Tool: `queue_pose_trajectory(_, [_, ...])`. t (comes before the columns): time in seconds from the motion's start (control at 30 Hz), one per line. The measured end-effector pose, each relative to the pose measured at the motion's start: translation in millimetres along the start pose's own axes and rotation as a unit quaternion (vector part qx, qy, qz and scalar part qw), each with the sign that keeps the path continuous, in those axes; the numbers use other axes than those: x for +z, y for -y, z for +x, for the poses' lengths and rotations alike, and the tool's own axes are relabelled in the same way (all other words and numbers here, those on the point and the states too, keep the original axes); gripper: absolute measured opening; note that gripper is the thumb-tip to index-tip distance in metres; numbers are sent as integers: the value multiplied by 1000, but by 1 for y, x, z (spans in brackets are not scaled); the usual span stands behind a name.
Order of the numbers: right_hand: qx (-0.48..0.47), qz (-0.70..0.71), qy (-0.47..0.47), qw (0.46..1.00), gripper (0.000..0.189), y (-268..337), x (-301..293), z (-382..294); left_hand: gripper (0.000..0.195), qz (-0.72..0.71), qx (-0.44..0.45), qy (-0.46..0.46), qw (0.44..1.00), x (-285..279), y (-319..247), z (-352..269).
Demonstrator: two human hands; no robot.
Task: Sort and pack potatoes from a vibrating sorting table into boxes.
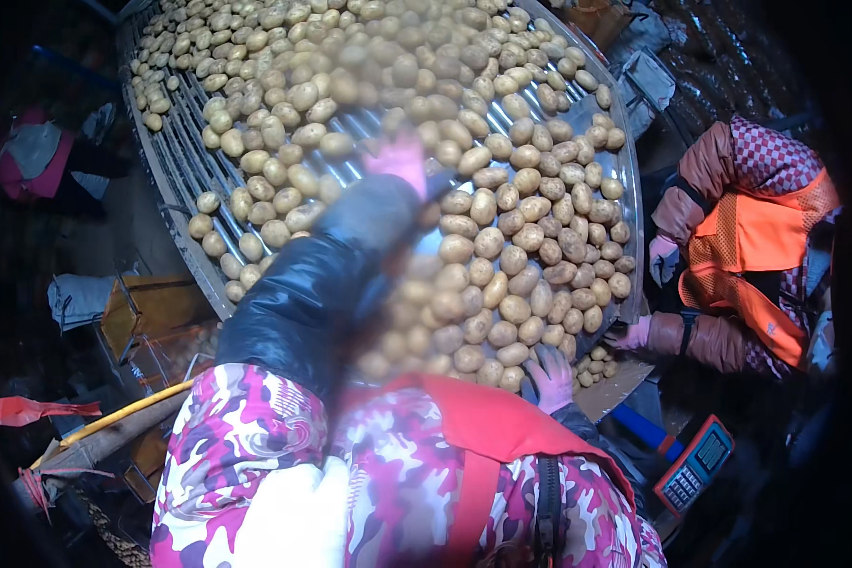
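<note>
Many pale potatoes (513,259) cover a metal roller sorting table (184,153) in front of me. My left hand (401,163), in a pink glove, reaches to the middle of the rollers, among potatoes; it is blurred, and its fingers and any potato in them cannot be made out. My right hand (550,380), in a pink glove with dark fingers, rests at the near edge against the potatoes. Its fingers are apart, partly over the rim, with no potato plainly gripped. Blur hides some potatoes in the upper middle and beside my left sleeve.
At the right stands a co-worker in an orange vest (749,234), one gloved hand near the table's edge. A scale display with keypad (694,465) is at the lower right. A yellow pipe (128,412) and a wooden box (156,309) lie left; another person (39,156) is farther off.
</note>
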State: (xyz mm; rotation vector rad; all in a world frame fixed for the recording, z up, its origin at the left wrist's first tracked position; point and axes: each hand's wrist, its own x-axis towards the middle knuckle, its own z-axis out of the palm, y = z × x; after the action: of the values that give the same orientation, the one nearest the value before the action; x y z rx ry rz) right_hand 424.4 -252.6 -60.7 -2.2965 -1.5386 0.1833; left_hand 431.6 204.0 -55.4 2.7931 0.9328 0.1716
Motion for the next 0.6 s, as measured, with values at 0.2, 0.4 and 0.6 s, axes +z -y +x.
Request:
queue_pose_trajectory(0.2, [48, 12, 29, 998, 49, 3, 0, -19, 52, -30, 155, -95, 983, 8, -30, -44])
queue_pose_trajectory(0.4, [70, -9, -3, 998, 40, -5, 14, -39, 67, 91, 155, 30, 983, 15, -16, -89])
queue_pose_trajectory(0.6, [78, -29, -32, 996, 37, 0, 14, -34, 63, 112, 197, 17, 974, 14, -14, -119])
